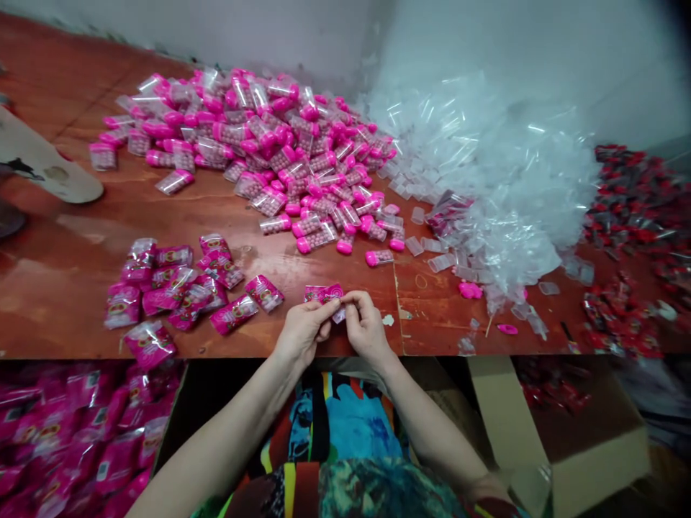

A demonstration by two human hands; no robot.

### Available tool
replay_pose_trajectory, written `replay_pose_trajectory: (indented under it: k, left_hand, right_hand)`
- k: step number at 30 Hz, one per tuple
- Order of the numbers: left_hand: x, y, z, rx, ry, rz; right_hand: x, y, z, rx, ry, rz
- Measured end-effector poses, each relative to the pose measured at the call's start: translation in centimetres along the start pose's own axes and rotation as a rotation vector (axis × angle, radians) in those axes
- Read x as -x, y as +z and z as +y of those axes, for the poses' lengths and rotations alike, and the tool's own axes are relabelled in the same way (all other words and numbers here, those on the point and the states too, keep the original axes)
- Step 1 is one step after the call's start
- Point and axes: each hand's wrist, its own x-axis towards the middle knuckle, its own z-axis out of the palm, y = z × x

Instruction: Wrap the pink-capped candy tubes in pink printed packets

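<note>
Wearing bright clothes (361, 424), a person (221, 424) has both bare hands over the near side of a red-brown wooden table (205, 208). Low on the left is a heap of shiny pink packets (70, 432), and low on the right is an open cardboard box (599, 467). The left hand (302, 331) pinches a small pink printed wrapper (325, 292) between its thumb and bent fingers. The right hand (368, 327) pinches the right side of it, with thumb and pointer finger close together. The wrapper is between the two hands; I cannot tell if it touches the wood. Off to the left lies a bunch of puffy pink packs (186, 295). Farther back is a big pile of little clear bottles (302, 158) with pink caps, full of small round balls. Right beside it is a heap of clear plastic (507, 194), and behind stands a pale wall (296, 36)
</note>
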Motion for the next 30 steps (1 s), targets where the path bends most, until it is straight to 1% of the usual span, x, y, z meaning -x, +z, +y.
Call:
replay_pose_trajectory:
  k: [2, 5, 7, 9, 10, 11, 12, 14, 16, 17, 20, 24, 27, 29, 30]
  left_hand:
    - [0.0, 0.3, 0.0, -0.006, 0.005, 0.018]
    - [0.3, 0.3, 0.4, -0.003, -0.029, -0.039]
    - [0.4, -0.2, 0.8, -0.01, -0.046, -0.085]
    - [0.5, -0.8, 1.3, -0.02, -0.031, -0.079]
    - [0.5, -1.1, 1.5, -0.019, -0.016, -0.061]
    - [0.5, -1.3, 1.6, -0.013, -0.002, -0.04]
    - [0.5, -1.4, 1.8, -0.003, 0.007, -0.021]
    - [0.5, -1.3, 1.9, 0.025, 0.011, 0.011]
    - [0.6, -0.9, 2.1, 0.061, -0.001, 0.04]
    - [0.7, -0.6, 2.2, 0.084, -0.011, 0.056]
    - [1.0, 0.1, 2.8, 0.172, -0.051, 0.117]
    - [1.5, 1.0, 3.8, 0.296, -0.11, 0.226]
    - [1.7, 1.5, 4.0, 0.352, -0.135, 0.265]
    - [1.6, 1.7, 3.9, 0.363, -0.142, 0.264]
    - [1.6, 1.8, 3.8, 0.363, -0.145, 0.266]
  right_hand:
    - [0.3, 0.0, 0.2, 0.072, -0.053, 0.025]
    - [0.5, -0.1, 0.8, 0.173, -0.156, 0.026]
    - [-0.2, -0.8, 1.4, 0.23, -0.216, -0.043]
    - [-2.0, -2.3, 2.0, 0.311, -0.24, -0.131]
    - [-3.3, -3.2, 2.3, 0.371, -0.237, -0.154]
    - [-4.8, -4.2, 2.6, 0.442, -0.223, -0.137]
    - [-6.3, -5.2, 2.8, 0.522, -0.187, -0.093]
    - [-9.1, -7.0, 3.2, 0.669, -0.06, -0.027]
    - [-10.7, -8.0, 3.4, 0.715, 0.011, -0.017]
    - [-11.1, -8.4, 3.5, 0.714, 0.033, -0.013]
    - [-10.5, -8.9, 3.7, 0.659, 0.078, 0.016]
    - [-7.7, -9.0, 3.7, 0.501, 0.113, 0.021]
    - [-4.8, -7.6, 3.0, 0.343, 0.125, 0.007]
    - [-2.7, -5.9, 2.1, 0.16, 0.15, -0.003]
    - [-1.7, -5.0, 1.5, 0.014, 0.176, -0.004]
